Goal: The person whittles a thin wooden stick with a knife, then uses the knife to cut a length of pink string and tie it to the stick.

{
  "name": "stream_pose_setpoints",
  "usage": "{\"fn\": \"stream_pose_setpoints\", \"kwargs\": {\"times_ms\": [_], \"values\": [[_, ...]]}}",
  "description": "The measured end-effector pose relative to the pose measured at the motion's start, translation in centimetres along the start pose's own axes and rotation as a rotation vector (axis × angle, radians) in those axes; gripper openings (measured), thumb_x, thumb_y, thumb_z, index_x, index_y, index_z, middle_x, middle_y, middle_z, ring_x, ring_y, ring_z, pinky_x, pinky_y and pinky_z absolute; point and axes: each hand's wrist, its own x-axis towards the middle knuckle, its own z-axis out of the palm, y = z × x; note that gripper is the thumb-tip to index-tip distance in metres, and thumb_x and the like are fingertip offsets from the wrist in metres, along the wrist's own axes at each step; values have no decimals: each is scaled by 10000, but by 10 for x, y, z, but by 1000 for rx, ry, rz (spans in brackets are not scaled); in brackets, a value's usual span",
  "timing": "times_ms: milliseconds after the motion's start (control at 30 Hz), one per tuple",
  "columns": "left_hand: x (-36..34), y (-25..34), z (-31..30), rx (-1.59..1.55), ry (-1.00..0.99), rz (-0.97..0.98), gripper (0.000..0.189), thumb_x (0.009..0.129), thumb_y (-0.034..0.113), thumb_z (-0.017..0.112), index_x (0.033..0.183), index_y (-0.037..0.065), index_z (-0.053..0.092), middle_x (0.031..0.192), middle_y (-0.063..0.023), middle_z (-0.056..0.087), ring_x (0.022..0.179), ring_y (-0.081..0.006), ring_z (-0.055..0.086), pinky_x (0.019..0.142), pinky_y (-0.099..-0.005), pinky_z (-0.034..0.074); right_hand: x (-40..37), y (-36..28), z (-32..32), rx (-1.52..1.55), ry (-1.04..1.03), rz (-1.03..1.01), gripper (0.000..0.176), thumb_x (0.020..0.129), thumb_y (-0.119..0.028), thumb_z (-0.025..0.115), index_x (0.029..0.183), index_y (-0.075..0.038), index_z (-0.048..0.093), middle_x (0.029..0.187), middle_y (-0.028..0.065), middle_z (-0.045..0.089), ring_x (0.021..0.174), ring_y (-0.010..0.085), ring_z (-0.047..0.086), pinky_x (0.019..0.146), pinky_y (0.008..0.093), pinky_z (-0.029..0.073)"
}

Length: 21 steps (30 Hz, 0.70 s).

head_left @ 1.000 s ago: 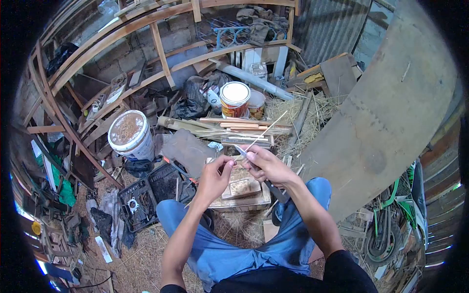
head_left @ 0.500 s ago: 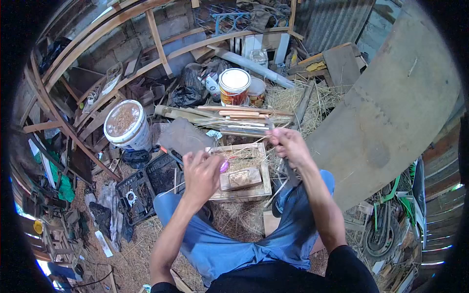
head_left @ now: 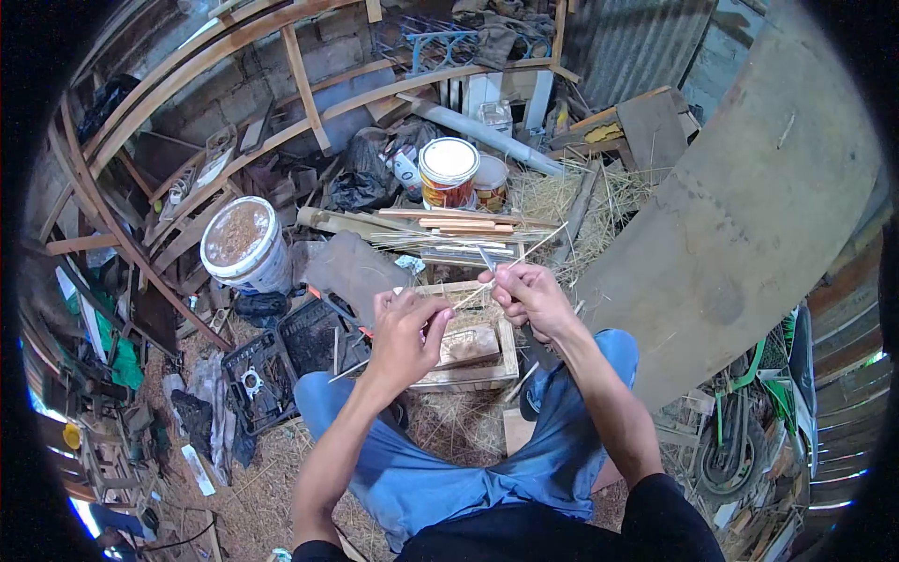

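My left hand [head_left: 408, 335] is closed, pinching a thin bamboo strip [head_left: 471, 295] above a wooden box frame [head_left: 509, 354]. The strip slants up to the right, past my right hand [head_left: 532, 300], and its far end sticks out beyond the fingers. Closed in that right hand is a knife [head_left: 487, 259], its pointed blade angled up to the left and its lower part below the fist. The strip crosses the knife at the right thumb and fingers. Below the hands, a wooden block [head_left: 470, 345] lies in the box among straw-like shavings.
Wooden and bamboo strips [head_left: 459, 225] lie in a pile ahead, near a lidded paint bucket [head_left: 449, 173]. To the left stand a white bucket [head_left: 242, 245] of sawdust and a black crate [head_left: 257, 375]. A large board [head_left: 721, 206] leans on the right.
My two hands have come closer together. The knife has tilted to point up-left, and the strip now runs clearly between both hands. A purple item by my left hand is no longer visible.
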Motion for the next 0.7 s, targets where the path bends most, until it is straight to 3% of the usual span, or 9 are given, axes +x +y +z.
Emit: {"fn": "stream_pose_setpoints", "kwargs": {"times_ms": [200, 267, 333, 400, 433, 533, 600, 633, 700], "values": [[-7, 1, 0, -7, -25, -44, 79, 837, 143, 623, 859, 84, 669, 700, -77, 613, 698, -230, 557, 740, -379, 336, 1, 5, -7, -41, 67, 27, 309, 943, -266, 568, 1032, 29, 588, 647, -46, 468, 462, 5, 310, 401, 164, 222], [-14, 0, -10, -5, -53, -83, 82, 839, 143, 619, 858, 81, 670, 699, -82, 613, 688, -235, 557, 738, -380, 341, 10, 5, -35, -114, 255, -83, 267, 948, -242, 556, 1005, 16, 597, 649, -51, 471, 463, 4, 320, 396, 164, 230], [-22, -12, -22, 6, -80, -115, 87, 842, 143, 615, 856, 77, 670, 697, -87, 612, 679, -241, 558, 736, -382, 347, 10, -5, -67, 28, 325, -144, 208, 962, -181, 508, 1046, 0, 570, 663, -67, 447, 478, 4, 314, 399, 163, 237], [-28, -24, -27, 4, -72, -142, 99, 847, 142, 605, 855, 69, 670, 679, -92, 605, 655, -256, 556, 741, -389, 357, 10, -16, -85, 126, 304, -146, 274, 972, -208, 497, 1137, 5, 548, 677, -65, 446, 480, 3, 303, 404, 159, 240], [-27, -27, -29, -21, -158, -247, 113, 867, 135, 586, 840, 50, 656, 707, -102, 614, 697, -274, 555, 755, -370, 364, 7, -17, -81, 122, 307, -150, 274, 972, -208, 497, 1137, 5, 548, 677, -65, 446, 480, 3, 303, 404, 159, 240], [-20, -23, -13, 51, -100, -241, 105, 867, 110, 576, 842, 44, 655, 730, -118, 632, 729, -281, 575, 752, -372, 369, -9, -11, -35, -184, 174, -19, 392, 971, -276, 504, 1261, -13, 509, 685, -53, 460, 486, 4, 310, 411, 150, 249], [-14, -15, 3, 33, -109, -219, 98, 867, 95, 572, 864, 43, 655, 761, -135, 641, 756, -294, 584, 764, -379, 373, -7, 7, -6, -176, 73, 66, 388, 963, -296, 525, 1268, -57, 517, 690, -34, 476, 498, 5, 332, 417, 150, 244], [-12, -11, 9, -8, -97, -168, 98, 866, 96, 574, 876, 41, 654, 766, -136, 642, 759, -301, 582, 773, -382, 373, -5, 14, 4, -39, -40, 45, 393, 959, -297, 533, 1250, -32, 519, 683, -32, 472, 498, 9, 332, 418, 154, 239], [-9, -3, 11, -82, -82, -99, 102, 863, 92, 575, 904, 35, 650, 779, -134, 643, 751, -312, 571, 804, -380, 370, 0, 21, 11, 32, -32, 15, 343, 961, -286, 533, 1148, 1, 545, 677, -35, 464, 490, 11, 318, 417, 161, 233]]}}
